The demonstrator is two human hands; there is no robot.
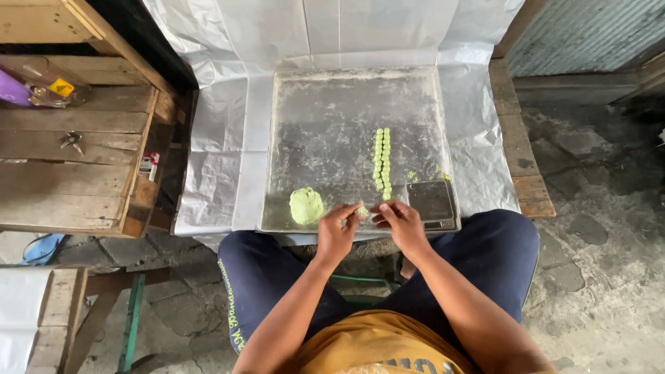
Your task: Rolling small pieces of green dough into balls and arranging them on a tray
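Left hand: our left hand (337, 232) sits at the near edge of the metal tray (291, 104), at about 6 o'clock, its fingers pinched together on a small piece of green dough (361, 211).

Right hand: our right hand (402, 225) meets it from the 3 o'clock side, fingertips closed toward the same piece; we judge that both hands share it so it can be shaped between them. How firmly the right fingers press we cannot tell.

Dough lump: a larger green dough lump (306, 206) lies on the tray just at 9 o'clock of the left hand, near enough, we think, to pinch from without reaching.

Finished pieces: two tight columns of small green balls (382, 163) run away from us toward 12 o'clock, just beyond the hands, probably lined up to keep them apart and countable.

Scale: a small flat grey scale (431, 202) rests at the tray's near right corner, just beside the right hand. A few green crumbs lie beyond it.

Tray surface: dusted pale, perhaps against sticking.

Tabletop: the tray stands on a tabletop covered with white plastic sheeting (222, 118), likely to keep things clean.

Surroundings: a wooden crate (76, 152) stands at 9 o'clock, with a key and a bottle on it.
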